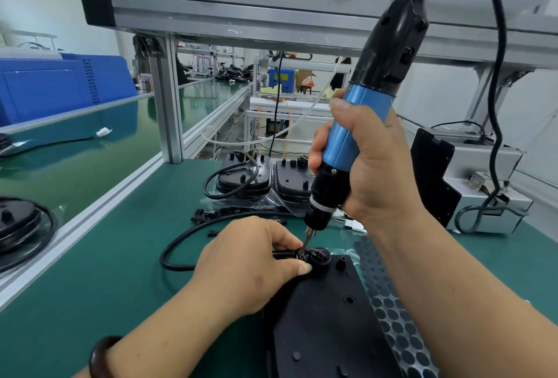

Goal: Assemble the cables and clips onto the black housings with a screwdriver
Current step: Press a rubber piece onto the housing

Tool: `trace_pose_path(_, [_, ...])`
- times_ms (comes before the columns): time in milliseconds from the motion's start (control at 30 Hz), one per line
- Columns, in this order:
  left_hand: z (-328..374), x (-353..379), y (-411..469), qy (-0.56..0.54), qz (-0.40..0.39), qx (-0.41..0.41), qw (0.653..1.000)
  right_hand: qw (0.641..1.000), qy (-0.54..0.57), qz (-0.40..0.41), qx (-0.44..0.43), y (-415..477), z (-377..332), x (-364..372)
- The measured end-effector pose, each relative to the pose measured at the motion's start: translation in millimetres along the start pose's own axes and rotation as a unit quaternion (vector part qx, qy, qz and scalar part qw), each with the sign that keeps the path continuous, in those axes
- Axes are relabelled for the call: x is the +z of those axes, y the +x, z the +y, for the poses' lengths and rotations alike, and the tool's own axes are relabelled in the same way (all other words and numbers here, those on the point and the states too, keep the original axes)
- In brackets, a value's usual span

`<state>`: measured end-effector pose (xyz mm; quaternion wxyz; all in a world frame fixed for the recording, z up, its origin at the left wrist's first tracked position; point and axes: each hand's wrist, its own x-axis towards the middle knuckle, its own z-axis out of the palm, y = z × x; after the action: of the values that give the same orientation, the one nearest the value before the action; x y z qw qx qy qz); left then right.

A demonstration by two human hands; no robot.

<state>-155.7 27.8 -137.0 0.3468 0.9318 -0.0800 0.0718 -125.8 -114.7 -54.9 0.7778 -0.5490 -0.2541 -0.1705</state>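
A: Head view, leftmost first: what's done?

B: One black cable [181, 241] loops across the green counter [120, 272] to the left hand [250, 260], which pinches its end onto the near black housing [326, 317]. The two housings [244, 180] behind look cabled already.

A: And rightward?

B: The screwdriver [362, 112] bit sits at that joint, and the right hand [371, 166] wraps its blue barrel. I judge this screw unfinished.

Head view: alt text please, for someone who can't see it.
The right hand grips a blue screwdriver, bit down at the cable entry of a black housing; the left hand pinches the black cable beside the bit, on a green bench.
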Motion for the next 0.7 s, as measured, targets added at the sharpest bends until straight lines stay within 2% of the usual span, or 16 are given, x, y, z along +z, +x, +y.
trace_pose_path(700, [-1.3,0.4,1.4,-0.005,-0.001,0.005,1.0,1.0,-0.007,-0.007,-0.007,-0.6,-2.2,1.2])
